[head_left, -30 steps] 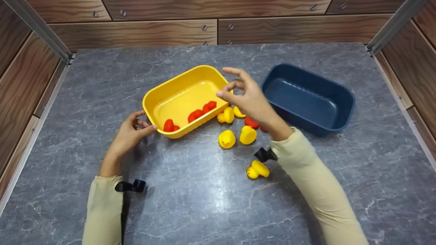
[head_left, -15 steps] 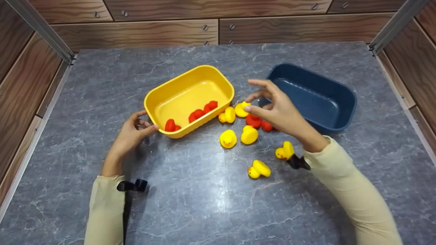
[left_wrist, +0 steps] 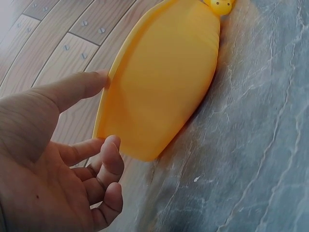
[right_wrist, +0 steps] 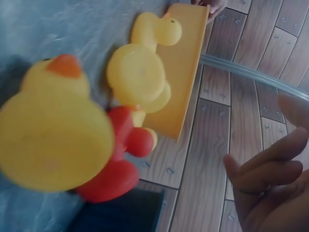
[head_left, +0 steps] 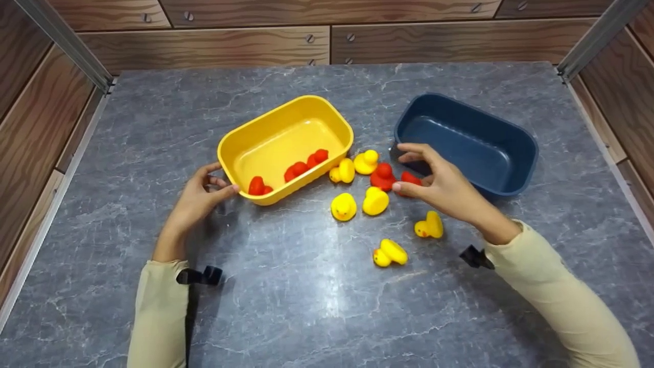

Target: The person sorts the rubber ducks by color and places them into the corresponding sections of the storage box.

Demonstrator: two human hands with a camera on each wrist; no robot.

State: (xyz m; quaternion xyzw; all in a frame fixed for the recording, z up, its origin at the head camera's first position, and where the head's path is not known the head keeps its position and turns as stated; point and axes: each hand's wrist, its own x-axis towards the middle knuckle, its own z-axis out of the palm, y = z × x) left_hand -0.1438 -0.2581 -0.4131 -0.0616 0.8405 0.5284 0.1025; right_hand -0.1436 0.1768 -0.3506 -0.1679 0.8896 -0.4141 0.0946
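My left hand (head_left: 191, 202) holds the near left corner of a yellow bin (head_left: 286, 112), thumb and index finger on its rim; its other fingers curl in the air in the left wrist view. Red rubber ducks (head_left: 296, 171) lie along the bin's near side. My right hand (head_left: 442, 186) is over a red duck (head_left: 410, 179) beside the blue bin, thumb and fingers parted around it and partly hiding it. To its left sits another red duck (head_left: 383, 177). In the right wrist view that hand's fingers (right_wrist: 275, 169) stand apart, holding nothing.
A dark blue bin (head_left: 462, 130) stands behind my right hand. Several yellow ducks (head_left: 376, 201) lie between and in front of the bins; the nearest duck (head_left: 390, 253) is on its side. Wood-patterned walls (head_left: 204, 48) enclose the grey marbled table (head_left: 286, 306).
My right hand has moved from the yellow bin's right end, past the yellow ducks, to the red duck by the blue bin. My left hand stays at its corner.
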